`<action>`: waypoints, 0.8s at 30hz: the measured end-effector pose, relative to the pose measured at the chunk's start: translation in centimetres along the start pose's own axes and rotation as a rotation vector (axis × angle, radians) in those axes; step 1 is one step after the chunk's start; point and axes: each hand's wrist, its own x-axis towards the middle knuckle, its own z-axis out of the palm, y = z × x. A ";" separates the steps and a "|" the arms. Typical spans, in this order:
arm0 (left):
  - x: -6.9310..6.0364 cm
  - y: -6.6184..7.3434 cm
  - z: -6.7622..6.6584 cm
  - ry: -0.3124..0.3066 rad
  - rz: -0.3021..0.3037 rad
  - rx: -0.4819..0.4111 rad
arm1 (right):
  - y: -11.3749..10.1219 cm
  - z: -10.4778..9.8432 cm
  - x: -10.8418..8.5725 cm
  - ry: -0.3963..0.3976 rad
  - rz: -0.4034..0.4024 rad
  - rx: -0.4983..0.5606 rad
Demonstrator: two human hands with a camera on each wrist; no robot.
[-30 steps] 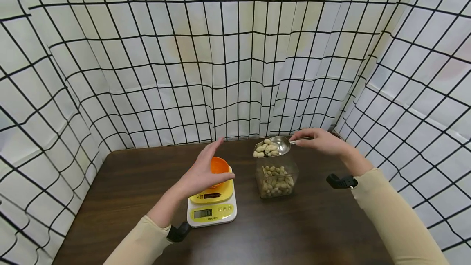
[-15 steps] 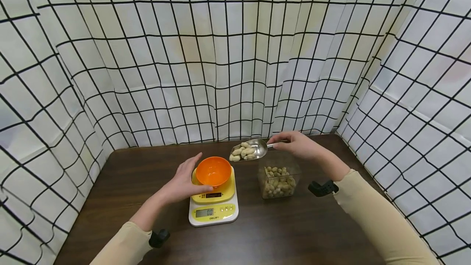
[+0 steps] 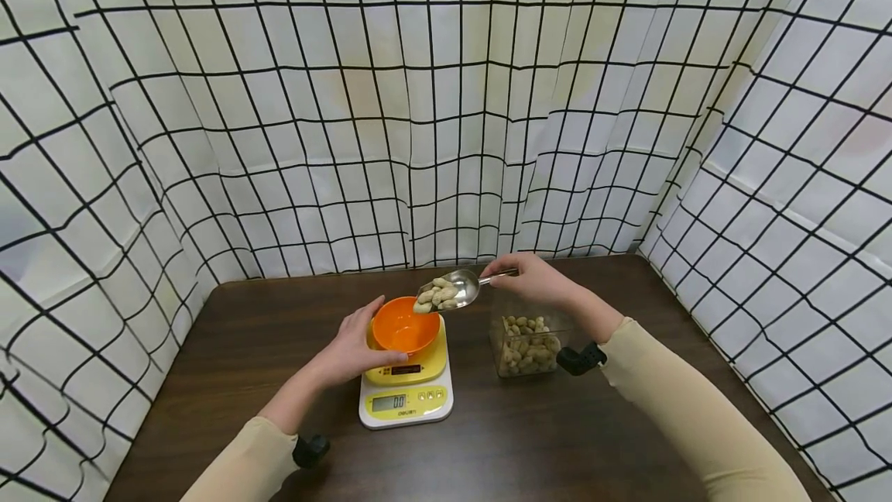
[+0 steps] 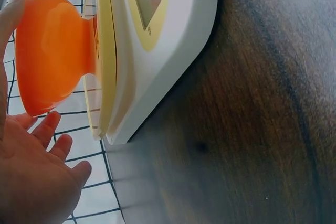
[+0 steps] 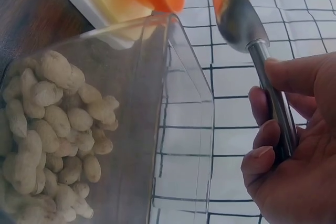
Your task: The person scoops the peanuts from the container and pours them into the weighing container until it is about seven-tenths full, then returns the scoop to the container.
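Observation:
An orange bowl (image 3: 403,329) stands empty on the yellow and white scale (image 3: 406,403), whose display reads 0.0. My left hand (image 3: 354,345) is spread around the bowl's left side, thumb in front and fingers behind; in the left wrist view the hand (image 4: 39,166) has its fingers apart beside the bowl (image 4: 52,51). My right hand (image 3: 533,281) grips the handle of a metal scoop (image 3: 465,290), as the right wrist view also shows with the hand (image 5: 294,135) round the handle (image 5: 270,87). Peanuts (image 3: 437,296) lie in the scoop, its tip over the bowl's right rim.
A clear square container (image 3: 527,343) of peanuts stands on the dark wooden table (image 3: 530,440), right of the scale and below my right hand. White curtains (image 3: 446,138) with a black grid pattern stand behind the table and at both sides.
My right hand has carried the loaded scoop leftward from above the container to the bowl's right rim. My left hand has shifted a little left and lower, and the bowl is less covered.

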 end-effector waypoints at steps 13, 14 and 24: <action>0.1 0.0 0.1 0.010 0.004 0.018 | -1.3 1.2 0.8 0.024 -0.069 -0.201; 0.1 0.0 0.1 0.009 0.006 0.017 | -1.4 1.2 0.8 0.028 -0.070 -0.218; 0.0 -0.1 0.2 0.007 -0.008 0.009 | -1.6 1.0 0.9 0.056 -0.087 -0.318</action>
